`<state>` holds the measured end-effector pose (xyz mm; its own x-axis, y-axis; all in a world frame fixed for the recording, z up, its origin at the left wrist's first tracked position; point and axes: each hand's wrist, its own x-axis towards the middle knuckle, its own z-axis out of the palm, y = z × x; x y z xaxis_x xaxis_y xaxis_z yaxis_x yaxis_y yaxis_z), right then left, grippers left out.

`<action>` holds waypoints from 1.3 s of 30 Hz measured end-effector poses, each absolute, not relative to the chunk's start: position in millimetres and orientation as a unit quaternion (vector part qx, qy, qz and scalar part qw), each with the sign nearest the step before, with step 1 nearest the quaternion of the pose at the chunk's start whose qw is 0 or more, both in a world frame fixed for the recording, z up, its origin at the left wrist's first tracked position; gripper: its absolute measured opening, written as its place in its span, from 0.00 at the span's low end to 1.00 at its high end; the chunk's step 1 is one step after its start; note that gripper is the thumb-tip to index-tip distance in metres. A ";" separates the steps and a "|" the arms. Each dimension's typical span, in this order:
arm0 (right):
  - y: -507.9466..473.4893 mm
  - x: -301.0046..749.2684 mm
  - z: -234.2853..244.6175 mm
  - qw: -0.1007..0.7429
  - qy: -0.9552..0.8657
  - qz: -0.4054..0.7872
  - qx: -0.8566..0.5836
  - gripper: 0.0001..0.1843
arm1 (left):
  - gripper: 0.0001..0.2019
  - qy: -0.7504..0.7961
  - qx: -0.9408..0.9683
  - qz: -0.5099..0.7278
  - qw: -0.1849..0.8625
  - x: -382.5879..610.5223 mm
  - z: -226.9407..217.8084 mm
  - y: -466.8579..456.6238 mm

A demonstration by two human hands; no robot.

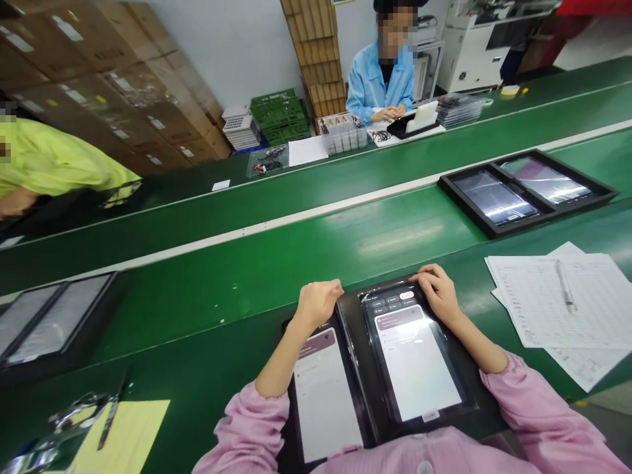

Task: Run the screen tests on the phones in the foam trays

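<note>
Two lit tablets lie side by side in a black two-compartment tray in front of me: the left tablet and the right tablet. Both screens show a pale page with a dark pink banner near the top. My left hand is closed above the left tablet's upper end, fingers pressed together near the tray's divider; what they pinch, if anything, is hidden. At the right tablet's upper right corner, my right hand has its fingers bent in at the edge. Whether they grip tablet or tray I cannot make out.
Another tray with two tablets sits at the upper right, and a third tray at the left. Printed sheets with a pen lie right; yellow paper lies lower left. Across the green conveyor a person in blue works.
</note>
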<state>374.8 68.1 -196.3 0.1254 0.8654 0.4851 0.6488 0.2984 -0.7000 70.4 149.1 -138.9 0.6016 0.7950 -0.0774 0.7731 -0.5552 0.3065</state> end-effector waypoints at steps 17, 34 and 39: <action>58.8 374.3 -189.3 0.516 -0.513 0.373 -0.575 0.29 | 0.20 0.320 0.938 -0.036 0.127 93.7 -124.0 108.1; 52.6 386.6 -182.6 0.380 -0.741 0.087 -0.547 0.35 | 0.36 0.376 0.869 -0.084 0.312 38.1 -123.8 160.6; 53.5 391.2 -183.8 0.354 -0.765 0.173 -0.510 0.39 | 0.43 0.330 0.888 -0.097 0.305 30.5 -128.2 154.0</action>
